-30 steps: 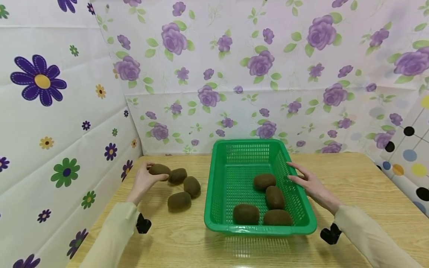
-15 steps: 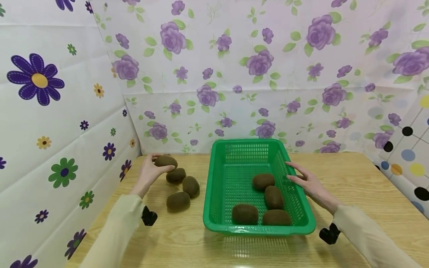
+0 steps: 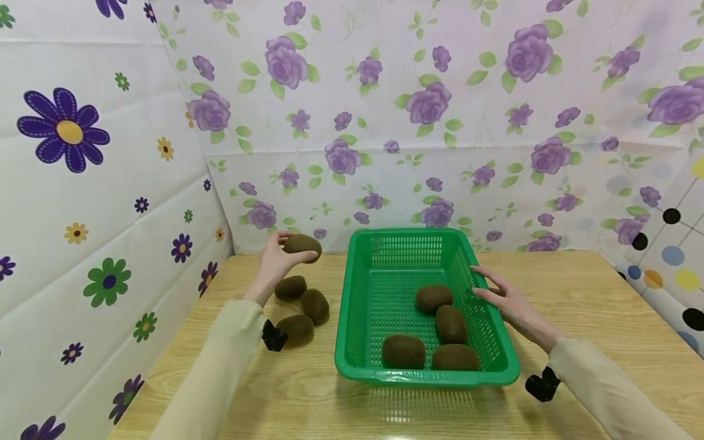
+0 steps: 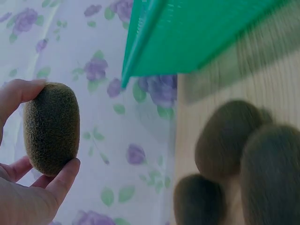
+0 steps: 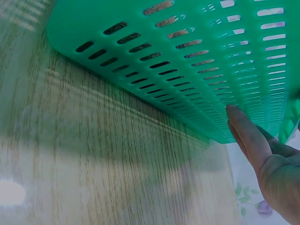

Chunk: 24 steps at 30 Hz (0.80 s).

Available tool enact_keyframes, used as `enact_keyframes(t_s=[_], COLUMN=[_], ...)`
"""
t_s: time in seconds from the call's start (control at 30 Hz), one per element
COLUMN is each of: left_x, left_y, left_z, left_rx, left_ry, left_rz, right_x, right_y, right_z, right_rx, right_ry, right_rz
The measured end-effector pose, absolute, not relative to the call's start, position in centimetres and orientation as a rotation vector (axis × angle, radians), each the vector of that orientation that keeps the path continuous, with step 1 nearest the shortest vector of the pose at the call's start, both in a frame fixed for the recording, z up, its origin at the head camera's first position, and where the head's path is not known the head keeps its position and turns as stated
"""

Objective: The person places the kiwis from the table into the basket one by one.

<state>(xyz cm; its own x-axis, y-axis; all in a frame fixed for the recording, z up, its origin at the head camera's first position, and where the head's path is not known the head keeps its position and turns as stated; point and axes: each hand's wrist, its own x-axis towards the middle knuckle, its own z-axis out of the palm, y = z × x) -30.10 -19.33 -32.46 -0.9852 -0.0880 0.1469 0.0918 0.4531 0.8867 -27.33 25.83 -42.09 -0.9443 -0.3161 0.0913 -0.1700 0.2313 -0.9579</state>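
In the head view my left hand (image 3: 277, 260) holds a kiwifruit (image 3: 302, 247) above the back left of the table. The left wrist view shows this brown, fuzzy kiwifruit (image 4: 52, 129) between thumb and fingertips, upright in that picture. Below the hand lie a kiwifruit (image 3: 290, 287), another kiwifruit (image 3: 315, 306) and a third kiwifruit (image 3: 298, 330), partly behind the wrist camera. My right hand (image 3: 508, 302) grips the right rim of a green plastic basket (image 3: 343, 305). Some of its fingers (image 5: 248, 133) lie against the slotted outer wall. Several kiwifruit (image 3: 452, 325) lie inside the basket, toward its right and front.
The basket stands on a wood-grain table (image 3: 308, 397), in front of a flowered cloth backdrop (image 3: 385, 177). A second patterned sheet (image 3: 121, 232) borders the left side. Black wrist cameras (image 3: 273, 336) hang below both sleeves.
My left hand has lifted its kiwifruit up and to the right, away from the others on the table. The right hand and the basket stay in place.
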Motion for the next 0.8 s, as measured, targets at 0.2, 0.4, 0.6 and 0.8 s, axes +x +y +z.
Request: enact_keyframes(t_s=[0.2, 0.4, 0.6, 0.8], left_x=[-30.4, -30.5, -30.5, -30.5], left_y=[-16.7, -14.1, -11.4, -8.9], left_z=[-31.5, -31.1, -31.1, -30.9], left_rx=[-0.092, -0.179, -0.297, -0.386], left_ry=[-2.504, -2.5, -2.528, -2.548], left_rz=[-1.545, -1.552, -1.516, -1.472], right_x=[-27.3, -27.5, -27.4, -27.4], right_y=[25.9, 25.8, 25.9, 25.9], right_z=[-42.1, -42.2, -42.2, -42.2], right_rx=[-0.483, -0.484, -0.479, -0.477], right_ry=[2.366, 2.36, 2.361, 2.375], right_rz=[-1.805, -1.819, -1.819, -1.801])
